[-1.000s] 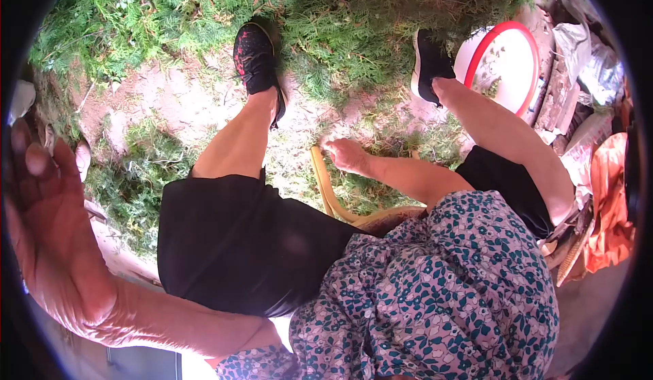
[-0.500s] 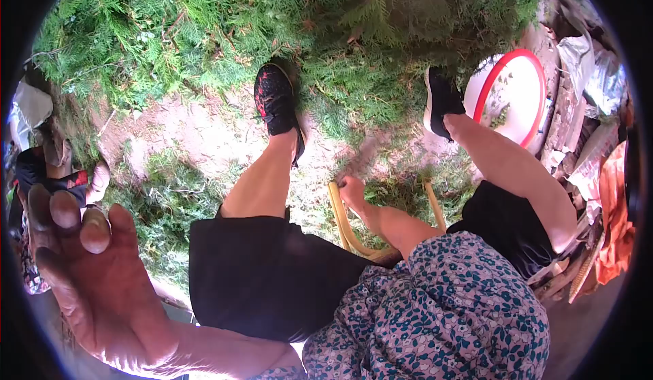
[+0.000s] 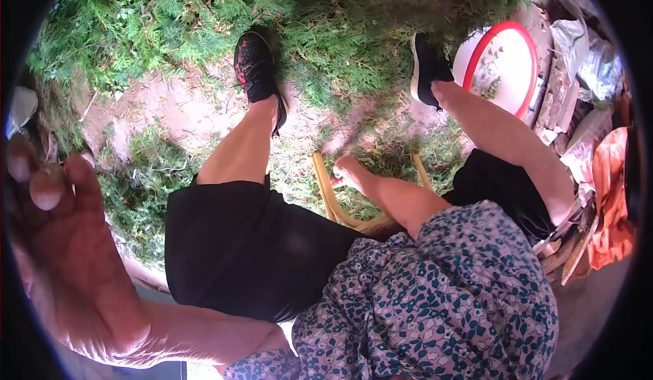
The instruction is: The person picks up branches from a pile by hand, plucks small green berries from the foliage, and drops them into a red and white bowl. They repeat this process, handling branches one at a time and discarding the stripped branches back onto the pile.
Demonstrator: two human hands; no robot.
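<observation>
Large and close to the camera at the left edge, my left hand (image 3: 75, 257) is raised with its palm showing. Its fingers are apart and slightly bent, and nothing lies in the palm. Between my legs, my right hand (image 3: 348, 172) hangs low beside the yellow frame (image 3: 325, 183) of what looks like a seat. Its small, partly hidden fingers look loosely apart, with no held object visible. Green conifer branches (image 3: 136, 33) cover the ground beyond my feet, and more cut greenery (image 3: 146, 166) lies on the left and around the yellow frame.
A white basin with a red rim (image 3: 533, 60) stands beyond my shoe on the right, with bits of greenery in it. Clear plastic (image 3: 598, 74), wood pieces (image 3: 559, 101) and orange material (image 3: 611, 203) lie along the right edge. Bare soil (image 3: 163, 111) shows at the left.
The view has shifted, so the legs, basin and frame sit higher and mostly further left. My left hand is further towards the left edge. My right hand's fingers look looser.
</observation>
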